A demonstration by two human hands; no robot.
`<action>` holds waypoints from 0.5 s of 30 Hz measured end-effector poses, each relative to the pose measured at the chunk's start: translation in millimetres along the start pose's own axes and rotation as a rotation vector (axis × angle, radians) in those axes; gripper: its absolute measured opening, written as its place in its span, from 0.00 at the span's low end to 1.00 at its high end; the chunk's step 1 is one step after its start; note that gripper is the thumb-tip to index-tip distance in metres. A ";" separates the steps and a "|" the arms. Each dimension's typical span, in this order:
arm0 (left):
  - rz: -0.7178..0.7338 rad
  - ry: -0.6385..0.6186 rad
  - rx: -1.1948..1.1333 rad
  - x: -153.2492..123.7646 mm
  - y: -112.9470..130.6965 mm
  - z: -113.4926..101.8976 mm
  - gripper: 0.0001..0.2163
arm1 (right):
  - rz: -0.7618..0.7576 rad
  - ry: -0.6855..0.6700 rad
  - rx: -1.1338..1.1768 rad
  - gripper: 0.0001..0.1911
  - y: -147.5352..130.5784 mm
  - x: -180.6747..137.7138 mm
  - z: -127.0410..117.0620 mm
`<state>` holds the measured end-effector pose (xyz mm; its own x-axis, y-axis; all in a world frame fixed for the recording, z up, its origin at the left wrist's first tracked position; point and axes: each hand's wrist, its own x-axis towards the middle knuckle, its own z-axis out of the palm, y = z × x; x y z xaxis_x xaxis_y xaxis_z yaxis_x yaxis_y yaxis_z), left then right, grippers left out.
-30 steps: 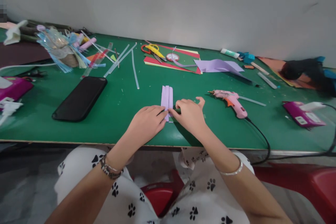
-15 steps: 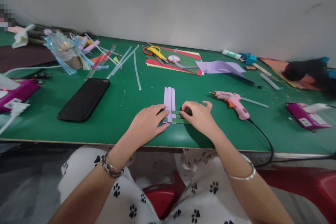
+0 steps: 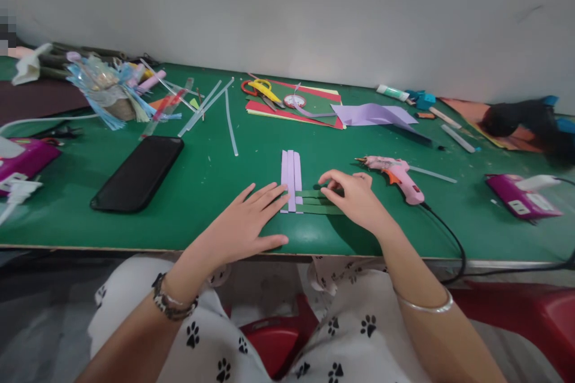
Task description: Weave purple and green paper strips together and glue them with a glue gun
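Lilac paper strips (image 3: 291, 175) lie side by side, upright in my view, at the front of the table. Green paper strips (image 3: 317, 209) cross their lower part and run out to the right, woven with them. My left hand (image 3: 245, 218) is open with fingers spread, its fingertips resting on the left edge of the lilac strips and its thumb stretched along the table. Above the green strips' right ends hovers my right hand (image 3: 353, 197), thumb and forefinger curved with a small gap between their tips. Nothing shows between them; its other fingers are partly hidden.
A pink glue gun (image 3: 395, 176) lies to the right, its cord running off the front edge. A black phone-like slab (image 3: 139, 173) is at left. Scissors (image 3: 265, 93), coloured sheets (image 3: 296, 122) and lilac paper (image 3: 375, 114) lie behind. Purple power blocks (image 3: 521, 196) stand at both sides.
My left hand has spread its fingers and moved its thumb down off the strips. My right hand has shifted right and slightly up, uncovering more of the green strips.
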<state>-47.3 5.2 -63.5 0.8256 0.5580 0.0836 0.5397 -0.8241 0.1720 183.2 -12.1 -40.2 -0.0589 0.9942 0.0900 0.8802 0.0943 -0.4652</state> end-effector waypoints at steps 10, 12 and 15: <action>-0.115 0.064 0.017 19.9 -7.5 -6.0 0.19 | -0.124 0.187 -0.184 0.07 -4.8 -3.0 9.8; -0.112 0.066 0.036 20.7 -7.0 -6.5 0.19 | -0.175 0.188 -0.196 0.07 -10.1 -5.1 10.4; -0.093 0.091 0.105 20.7 -6.0 -6.7 0.18 | -0.301 0.109 -0.188 0.07 -17.9 -8.6 11.3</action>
<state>-34.5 22.4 -56.2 0.7556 0.6349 0.1613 0.6311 -0.7715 0.0803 162.7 -21.8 -42.6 -0.2866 0.9113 0.2957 0.9028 0.3602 -0.2349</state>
